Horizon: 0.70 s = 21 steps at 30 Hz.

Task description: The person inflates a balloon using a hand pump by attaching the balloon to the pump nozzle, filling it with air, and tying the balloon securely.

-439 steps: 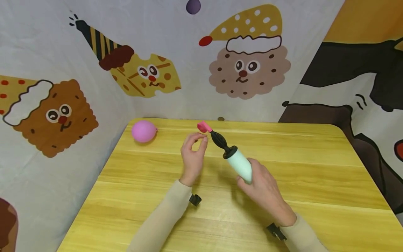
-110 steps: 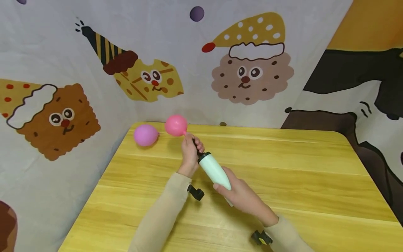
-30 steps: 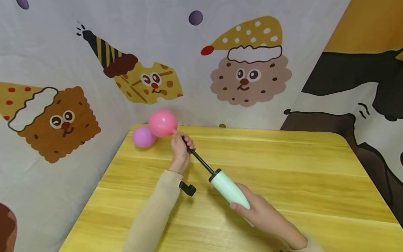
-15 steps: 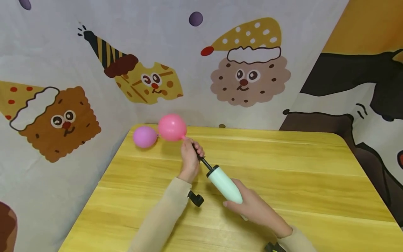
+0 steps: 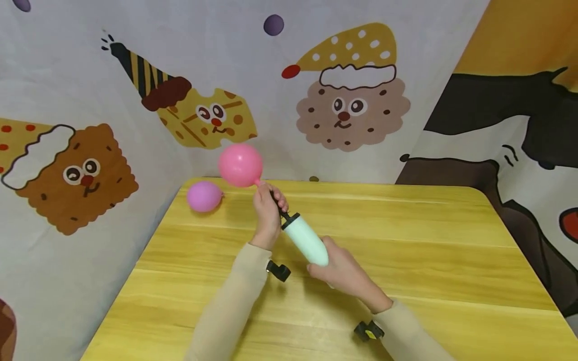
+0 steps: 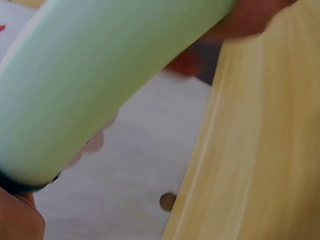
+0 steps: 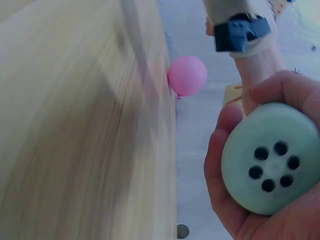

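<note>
My left hand (image 5: 265,215) grips the black nozzle end of a mint-green balloon pump (image 5: 307,241), its fingers curled round it by the neck of a pink balloon (image 5: 241,165). The balloon is round, inflated and held above the table's back edge. Curled round the rear of the pump body is my right hand (image 5: 345,271). The body sits close up to the black end, with hardly any rod showing. In the right wrist view the pump's round base (image 7: 274,167) shows several holes. The pump body (image 6: 95,85) fills much of the left wrist view.
A tied purple-pink balloon (image 5: 204,196) lies at the table's back left corner. The wood-grain table (image 5: 429,260) meets a cloth backdrop (image 5: 280,100) printed with cartoon biscuits and cheese. Small black cameras (image 5: 278,271) are worn on both wrists.
The pink balloon, limp on the nozzle in the oldest frame, is now round. Since half a second ago the right hand has pushed the pump body toward the left, covering the rod, and the balloon has risen.
</note>
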### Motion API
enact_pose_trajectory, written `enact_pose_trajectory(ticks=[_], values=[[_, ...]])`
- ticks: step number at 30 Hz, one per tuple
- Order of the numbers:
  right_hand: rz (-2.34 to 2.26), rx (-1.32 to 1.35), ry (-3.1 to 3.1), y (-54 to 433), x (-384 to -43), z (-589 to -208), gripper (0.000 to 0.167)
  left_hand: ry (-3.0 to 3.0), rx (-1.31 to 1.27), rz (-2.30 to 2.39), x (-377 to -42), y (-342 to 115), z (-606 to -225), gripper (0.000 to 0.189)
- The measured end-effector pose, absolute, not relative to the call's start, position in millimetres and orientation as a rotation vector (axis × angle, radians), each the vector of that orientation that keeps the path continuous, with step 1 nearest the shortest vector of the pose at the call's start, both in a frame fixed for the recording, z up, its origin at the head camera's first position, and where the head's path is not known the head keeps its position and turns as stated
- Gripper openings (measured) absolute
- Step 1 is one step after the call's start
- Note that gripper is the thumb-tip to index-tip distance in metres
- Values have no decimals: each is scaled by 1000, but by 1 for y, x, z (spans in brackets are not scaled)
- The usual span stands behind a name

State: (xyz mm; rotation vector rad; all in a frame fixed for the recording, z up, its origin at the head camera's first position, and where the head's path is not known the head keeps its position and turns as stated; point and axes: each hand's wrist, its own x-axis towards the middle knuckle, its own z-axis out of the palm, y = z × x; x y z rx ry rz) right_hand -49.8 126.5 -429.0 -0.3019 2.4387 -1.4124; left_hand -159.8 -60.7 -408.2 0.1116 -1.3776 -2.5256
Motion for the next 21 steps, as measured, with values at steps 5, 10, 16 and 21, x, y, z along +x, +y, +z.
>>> enact_pose_trajectory(ticks=[5, 10, 16, 21], values=[[-1307, -313, 2550, 131, -37, -432, 64, -1322, 194, -2516, -176, -90, -404, 41], [-1201, -361, 2616, 143, -18, -443, 60, -1348, 200, -2464, -185, -111, -401, 39], [-1247, -318, 2581, 150, -13, -451, 53, -1400, 178, -2500, -182, -97, -406, 41], [-1361, -285, 2471, 145, -25, -449, 53, -1435, 156, -2530, -174, -68, -413, 44]])
